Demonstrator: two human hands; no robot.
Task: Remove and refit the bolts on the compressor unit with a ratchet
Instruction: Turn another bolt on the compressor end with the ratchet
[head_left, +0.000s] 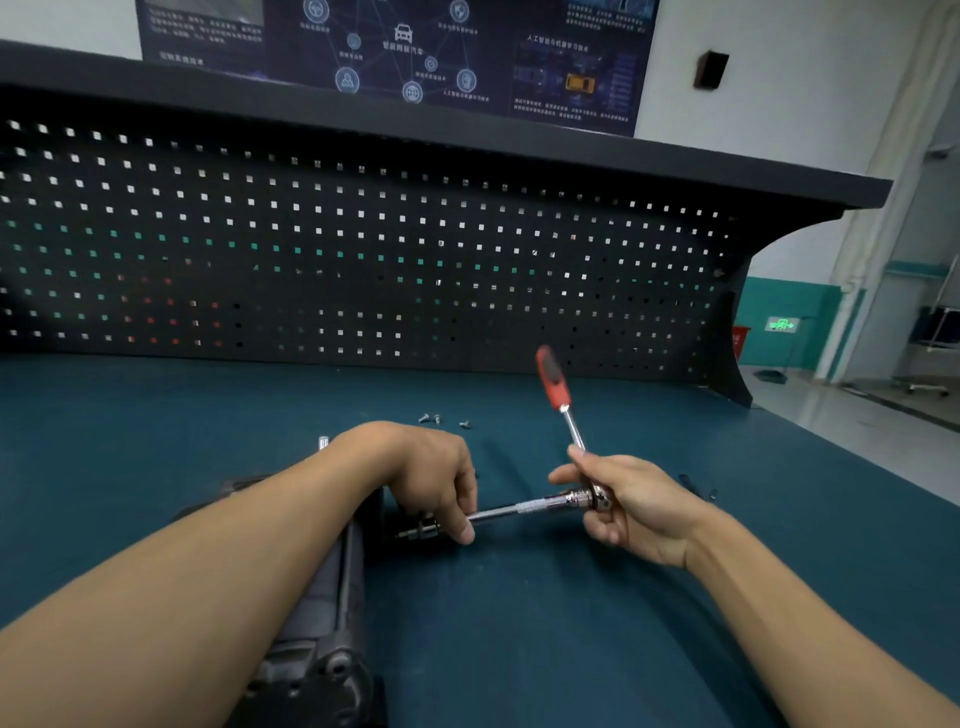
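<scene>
Compressor unit (322, 597) down at 7 o'clock, lying on worktop (675, 623), mostly under left forearm. Left hand (431, 478) curled round socket end of extension bar (524, 506), guessing to keep socket seated on bolt at unit's end; that bolt hidden. Bar runs off toward 3 o'clock into ratchet (573, 428). Right hand (634, 504) wrapped round ratchet head, red handle poking up at 12 o'clock, probably for quick spinning, not leverage. Few loose bolts (425, 418) at 12 o'clock of left hand, sitting bare on worktop. No tray or tin visible.
</scene>
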